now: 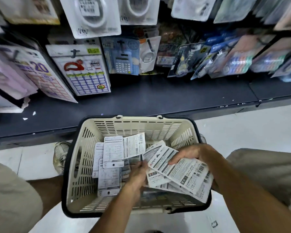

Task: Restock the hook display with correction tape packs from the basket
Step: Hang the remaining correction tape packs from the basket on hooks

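Cream plastic basket (pixel 84 158) on the floor before the hook display (pixel 141 52), right hand (pixel 190 155) grip clamped on a fanned stack of correction tape packs (pixel 180 174) over the basket, left hand (pixel 138 175) pinching the stack's lower edge, more packs (pixel 111 158) lying face down inside

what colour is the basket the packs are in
Cream slatted walls with a black rim, on the basket; the head view shows it best.
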A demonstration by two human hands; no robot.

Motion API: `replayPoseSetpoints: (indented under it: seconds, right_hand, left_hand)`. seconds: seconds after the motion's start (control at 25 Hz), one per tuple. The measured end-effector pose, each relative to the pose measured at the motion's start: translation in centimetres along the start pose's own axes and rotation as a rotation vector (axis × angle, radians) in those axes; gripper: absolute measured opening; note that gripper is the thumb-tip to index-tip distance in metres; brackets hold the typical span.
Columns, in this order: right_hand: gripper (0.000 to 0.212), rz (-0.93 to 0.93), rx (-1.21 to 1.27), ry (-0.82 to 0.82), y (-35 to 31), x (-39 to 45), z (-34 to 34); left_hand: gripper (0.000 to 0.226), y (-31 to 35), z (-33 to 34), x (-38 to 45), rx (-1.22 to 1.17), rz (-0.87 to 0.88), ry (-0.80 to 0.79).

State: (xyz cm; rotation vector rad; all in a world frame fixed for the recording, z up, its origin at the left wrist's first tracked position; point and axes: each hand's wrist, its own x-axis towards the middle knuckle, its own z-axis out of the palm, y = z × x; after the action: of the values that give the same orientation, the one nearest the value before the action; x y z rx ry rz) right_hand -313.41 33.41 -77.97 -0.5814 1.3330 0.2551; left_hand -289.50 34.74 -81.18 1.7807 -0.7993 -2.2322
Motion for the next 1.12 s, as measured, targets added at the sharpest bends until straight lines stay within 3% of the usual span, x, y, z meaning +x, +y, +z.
replayPoseSetpoints:
  seconds: [0.08,0.16,0.24,0.32,0.52,0.68,0.76,0.88,1.0,1.12]
  right_hand:
    - [0.08,-0.095,0.068,0.027,0.0,-3.7,-0.2]
    - [0.069,-0.248,0.221,0.058,-0.2,-7.1,-0.6]
    - [0.049,-0.447,0.413,0.12,-1.5,-11.0,-0.7]
    - [0.03,-0.692,0.514,0.234,-4.0,-14.7,-0.1]
    - [0.044,-1.099,0.735,0.447,-11.3,-21.5,3.3]
    - [0.044,-1.156,0.81,0.454,-14.7,-26.2,4.4]
    - [0.04,-1.147,0.861,0.5,-15.6,-27.1,4.2]
    - [0.031,-1.164,0.914,0.654,-16.7,-26.3,4.4]
    - [0.033,-1.143,0.828,0.83,-17.3,-25.3,4.1]
    - [0.027,-1.16,0.722,0.716,-17.0,-25.8,3.8]
  left_hand:
    - [0.023,1.7,1.4,-2.2,-0.223,0.096,-0.021]
    - [0.012,4.4,2.6,-3.9,-0.339,0.29,0.018]
    - [0.041,8.7,3.6,-6.7,-0.48,0.484,0.068]
    - [0.067,13.3,4.4,-10.1,-0.624,0.561,0.021]
    - [0.065,21.5,4.3,-18.1,-0.32,0.602,-0.295]
    - [0.058,25.6,2.5,-21.3,-0.216,0.716,-0.398]
    - [0.05,26.5,2.0,-21.3,-0.166,0.727,-0.368]
    - [0.017,26.0,2.1,-20.2,-0.103,0.672,-0.241]
    - [0.013,25.7,2.9,-19.7,-0.198,0.627,-0.225]
    - [0.015,26.6,2.8,-20.1,-0.193,0.784,-0.185]
